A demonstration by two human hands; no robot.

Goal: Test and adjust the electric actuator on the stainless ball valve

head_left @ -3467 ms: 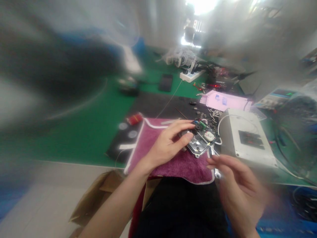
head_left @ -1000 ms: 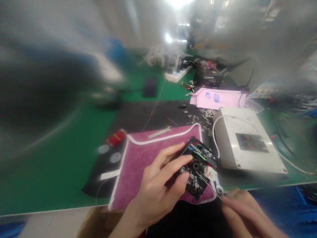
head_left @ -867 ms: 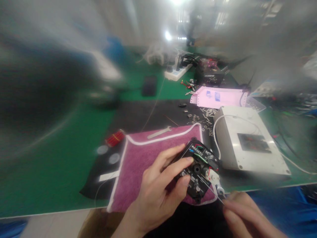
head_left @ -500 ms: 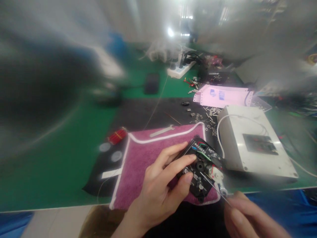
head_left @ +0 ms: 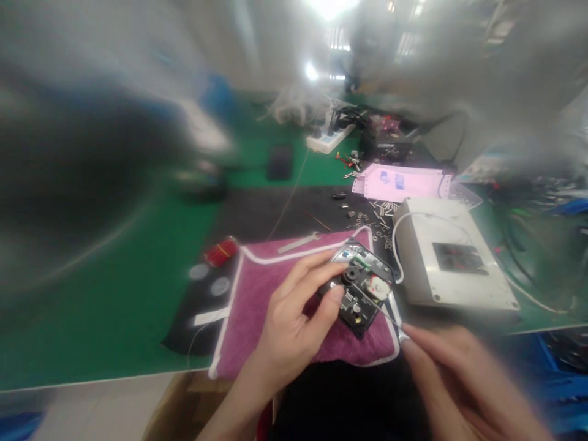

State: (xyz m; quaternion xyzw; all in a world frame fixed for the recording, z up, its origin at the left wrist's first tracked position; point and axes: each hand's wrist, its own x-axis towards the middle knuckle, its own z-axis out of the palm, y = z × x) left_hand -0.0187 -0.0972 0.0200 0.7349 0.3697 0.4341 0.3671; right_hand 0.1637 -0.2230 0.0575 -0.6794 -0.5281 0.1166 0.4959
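A small black circuit board assembly [head_left: 361,288] with a round black part, a white part and coloured wires lies on a purple towel [head_left: 261,300] with white edging. My left hand [head_left: 296,318] grips the board's left side between thumb and fingers. My right hand [head_left: 445,367], at the lower right, pinches a thin metal tool [head_left: 390,318] whose tip touches the board near the white part. The right hand is blurred.
A white box [head_left: 448,260] with a white cable stands right of the towel. Loose screws and pins [head_left: 381,214], pink paper [head_left: 399,182], a flat wrench [head_left: 301,242], a red part [head_left: 223,250], a power strip [head_left: 328,139] and a black mat [head_left: 275,211] lie on the green table.
The board has tilted and shifted slightly up and left in my left hand. My right hand stays at the lower right with the thin tool against the board.
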